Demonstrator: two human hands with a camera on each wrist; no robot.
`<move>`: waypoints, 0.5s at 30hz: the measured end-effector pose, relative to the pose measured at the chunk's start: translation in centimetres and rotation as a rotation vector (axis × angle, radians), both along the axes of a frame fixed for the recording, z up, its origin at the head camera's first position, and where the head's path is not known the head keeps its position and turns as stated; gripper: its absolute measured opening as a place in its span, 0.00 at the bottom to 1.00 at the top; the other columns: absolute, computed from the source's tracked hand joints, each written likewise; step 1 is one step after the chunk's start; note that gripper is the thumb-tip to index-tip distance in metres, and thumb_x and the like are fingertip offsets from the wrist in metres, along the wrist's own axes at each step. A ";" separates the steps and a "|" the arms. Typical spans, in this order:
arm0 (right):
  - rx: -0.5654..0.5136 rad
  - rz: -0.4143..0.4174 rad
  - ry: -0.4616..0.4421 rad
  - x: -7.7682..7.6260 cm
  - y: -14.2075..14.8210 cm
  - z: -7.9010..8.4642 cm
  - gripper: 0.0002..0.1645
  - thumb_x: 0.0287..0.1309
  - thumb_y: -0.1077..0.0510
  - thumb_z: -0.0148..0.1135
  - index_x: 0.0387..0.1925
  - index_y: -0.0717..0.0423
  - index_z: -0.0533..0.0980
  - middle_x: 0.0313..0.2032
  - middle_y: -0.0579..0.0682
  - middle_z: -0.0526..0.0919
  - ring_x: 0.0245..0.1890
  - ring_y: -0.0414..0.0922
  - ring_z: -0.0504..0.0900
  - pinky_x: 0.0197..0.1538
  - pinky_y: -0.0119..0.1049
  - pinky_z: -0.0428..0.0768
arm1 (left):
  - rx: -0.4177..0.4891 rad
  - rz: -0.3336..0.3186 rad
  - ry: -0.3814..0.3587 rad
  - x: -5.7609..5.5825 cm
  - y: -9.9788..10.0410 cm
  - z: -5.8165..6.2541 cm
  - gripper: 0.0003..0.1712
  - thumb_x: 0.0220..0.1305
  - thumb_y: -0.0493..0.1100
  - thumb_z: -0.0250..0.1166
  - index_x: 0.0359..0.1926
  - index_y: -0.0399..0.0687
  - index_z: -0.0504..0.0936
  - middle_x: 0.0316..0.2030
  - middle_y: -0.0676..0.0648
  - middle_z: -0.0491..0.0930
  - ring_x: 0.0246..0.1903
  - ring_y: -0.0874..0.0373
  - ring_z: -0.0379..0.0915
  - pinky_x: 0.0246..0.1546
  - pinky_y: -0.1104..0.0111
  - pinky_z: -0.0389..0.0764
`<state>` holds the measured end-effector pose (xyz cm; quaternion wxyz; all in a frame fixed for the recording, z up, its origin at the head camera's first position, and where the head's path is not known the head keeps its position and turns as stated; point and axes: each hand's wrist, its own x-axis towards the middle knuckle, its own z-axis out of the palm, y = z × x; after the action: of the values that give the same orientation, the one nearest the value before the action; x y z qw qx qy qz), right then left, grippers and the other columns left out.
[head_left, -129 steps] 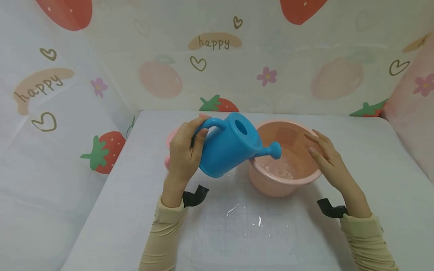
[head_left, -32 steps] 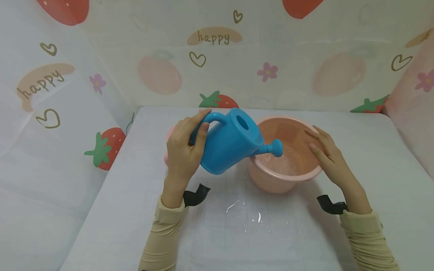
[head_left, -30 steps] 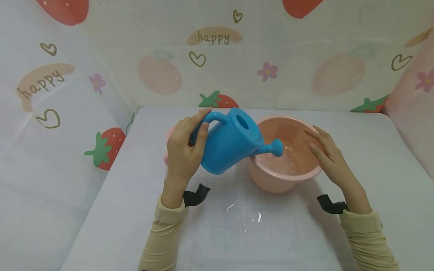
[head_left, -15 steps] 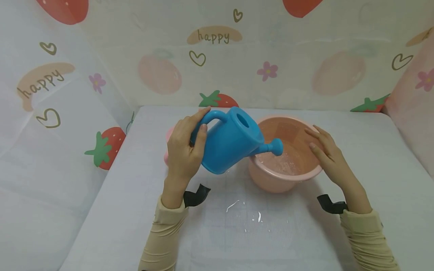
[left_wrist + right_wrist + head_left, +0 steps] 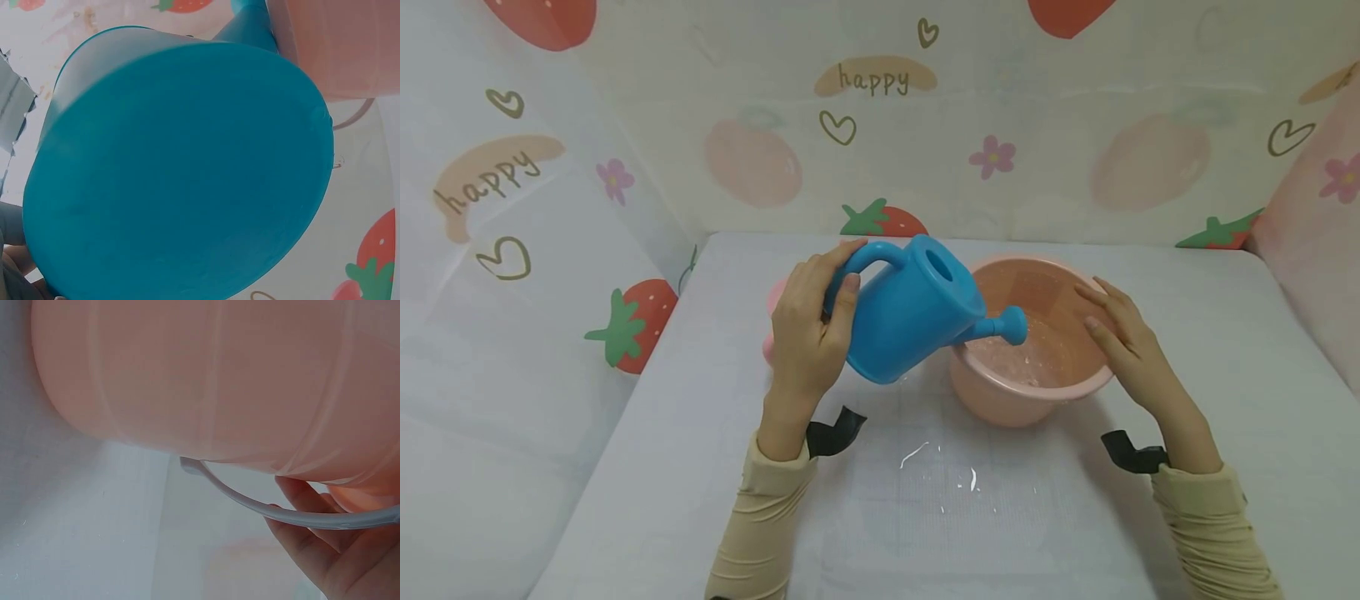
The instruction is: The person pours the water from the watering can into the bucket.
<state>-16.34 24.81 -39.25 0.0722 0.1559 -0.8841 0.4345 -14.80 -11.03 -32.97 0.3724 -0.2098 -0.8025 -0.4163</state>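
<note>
A blue watering can is tilted to the right in the head view, its handle gripped by my left hand. Its spout head sits over a pink basin, where clear water shows small ripples and glints; a falling stream is hard to make out. My right hand holds the basin's right rim, fingers and thumb reaching over the edge. The bottom of the watering can fills most of the left wrist view. In the right wrist view, the basin's outer wall is above the right hand.
A pink object, mostly hidden, lies behind my left hand. Water droplets glisten on the white table before the basin. A patterned backdrop rises behind the table's far edge.
The head view has shifted slightly, and the glints on the basin's water differ. The watering can has edged slightly to the right; both hands keep their hold.
</note>
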 end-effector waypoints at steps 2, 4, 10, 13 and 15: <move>0.001 -0.001 0.002 0.0 0.0 0.0 0.27 0.68 0.55 0.46 0.67 0.48 0.61 0.70 0.55 0.51 0.70 0.59 0.47 0.59 0.71 0.51 | 0.006 0.001 0.000 0.0 0.0 -0.1 0.19 0.69 0.48 0.50 0.55 0.47 0.76 0.45 0.46 0.80 0.40 0.55 0.71 0.38 0.63 0.73; -0.001 0.003 0.006 0.0 -0.1 0.0 0.27 0.68 0.55 0.46 0.67 0.49 0.61 0.70 0.55 0.51 0.69 0.59 0.47 0.59 0.71 0.51 | 0.015 0.003 -0.001 0.0 0.0 -0.1 0.19 0.69 0.48 0.50 0.54 0.46 0.76 0.45 0.46 0.80 0.39 0.55 0.71 0.37 0.63 0.73; -0.003 0.010 0.010 0.0 -0.1 0.0 0.27 0.68 0.55 0.46 0.67 0.49 0.60 0.70 0.55 0.51 0.69 0.60 0.48 0.58 0.71 0.51 | 0.036 0.015 -0.001 -0.1 0.1 -0.3 0.18 0.69 0.48 0.51 0.53 0.43 0.75 0.40 0.44 0.79 0.37 0.55 0.70 0.33 0.64 0.73; 0.002 0.005 0.007 0.0 -0.1 -0.1 0.27 0.68 0.54 0.46 0.67 0.48 0.60 0.70 0.55 0.51 0.69 0.59 0.48 0.58 0.71 0.52 | 0.040 0.012 0.001 -0.1 0.2 -0.3 0.18 0.69 0.48 0.51 0.53 0.43 0.75 0.40 0.44 0.79 0.37 0.55 0.70 0.34 0.64 0.73; 0.003 0.000 0.003 -0.1 0.0 -0.1 0.27 0.68 0.54 0.46 0.67 0.47 0.61 0.70 0.54 0.51 0.69 0.59 0.48 0.59 0.71 0.52 | 0.039 0.008 0.003 -0.1 0.2 -0.3 0.18 0.68 0.47 0.52 0.53 0.43 0.75 0.40 0.44 0.79 0.37 0.55 0.70 0.34 0.64 0.73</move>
<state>-16.44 24.80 -39.35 0.0730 0.1568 -0.8846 0.4332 -14.88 -10.80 -33.27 0.3795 -0.1999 -0.7945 -0.4298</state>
